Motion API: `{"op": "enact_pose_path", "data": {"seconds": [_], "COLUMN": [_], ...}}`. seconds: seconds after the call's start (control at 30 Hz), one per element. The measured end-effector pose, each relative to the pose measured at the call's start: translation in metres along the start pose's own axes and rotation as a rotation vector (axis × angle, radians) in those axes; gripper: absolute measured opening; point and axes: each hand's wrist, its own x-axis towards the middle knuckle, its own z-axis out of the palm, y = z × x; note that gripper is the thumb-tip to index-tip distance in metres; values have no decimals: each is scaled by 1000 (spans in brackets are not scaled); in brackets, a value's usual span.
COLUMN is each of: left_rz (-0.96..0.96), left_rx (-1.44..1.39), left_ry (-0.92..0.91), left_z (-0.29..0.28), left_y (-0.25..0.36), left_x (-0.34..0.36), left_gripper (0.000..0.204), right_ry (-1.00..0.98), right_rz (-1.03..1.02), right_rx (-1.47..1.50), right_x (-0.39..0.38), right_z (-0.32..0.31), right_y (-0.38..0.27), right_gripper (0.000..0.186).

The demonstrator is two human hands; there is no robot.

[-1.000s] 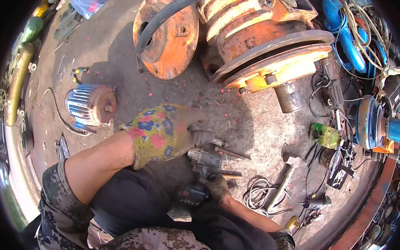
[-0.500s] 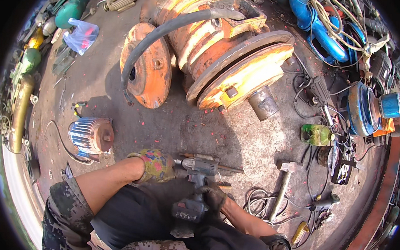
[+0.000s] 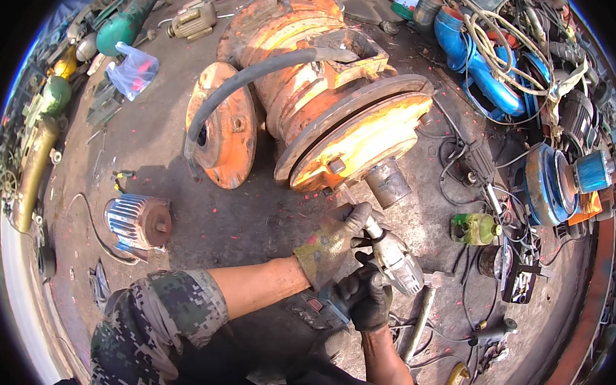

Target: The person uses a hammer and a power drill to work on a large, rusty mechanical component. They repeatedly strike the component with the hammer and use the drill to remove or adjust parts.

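"Two grips on one wrench (image 3: 403, 267) in the head view, or am I seeing things? Where is it, and how's it gonna handle?"

"Yep, two. It's held up over the floor (image 3: 243, 227), nose (image 3: 374, 228) angled up-left toward the orange machine (image 3: 292, 104). Right grip (image 3: 367, 294) is curled round the handle; left grip (image 3: 324, 250) looks wrapped on the nose end, kinda blurry, so no clue about each finger. I'd guess it's dense and stiff, heavy up top, with what looks like a battery (image 3: 324, 306) down low tugging at the wrist. Not fragile, but the nose looks like smooth metal, so maybe a bit slick."

"So where would you grab it?"

"Handle for the main hold, close under the body. Other one steadies the nose, but I'd stay off anything that might spin."

"Fair. Anything different from half a second back?"

"Loads. Back then it was lower and further left, nose pointing left. Now it's lifted forward and right, and the nose is swung round to the machine. It also seems to cover a bit of the hammer (image 3: 421, 324), which was in the clear before. Blue motor (image 3: 138, 222) is still sitting off to the left."
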Motion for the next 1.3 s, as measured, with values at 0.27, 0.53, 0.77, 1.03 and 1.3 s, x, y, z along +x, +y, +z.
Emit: {"op": "enact_pose_path", "data": {"seconds": [0.27, 0.53, 0.77, 1.03, 1.3], "left_rz": [230, 251, 257, 208, 186], "left_rx": [-27, -243, -91, -450, -738], "left_ry": [44, 34, 175, -58, -119], "left_z": [15, 12, 19, 4, -16], "left_y": [1, -12, -4, 20, 19], "left_x": [12, 12, 10, 4, 29], "left_gripper": [45, 46, 47, 63, 63], "right_ry": [169, 119, 73, 96, 164], "right_rz": [-130, -97, -2, 12, -42], "right_rx": [-199, -453, -366, -282, -490], "right_x": [9, 2, 10, 9, 3], "right_z": [30, 19, 32, 35, 43], "right_y": [-20, -26, -35, -26, -28], "right_gripper": [53, 28, 28, 21, 26]}}
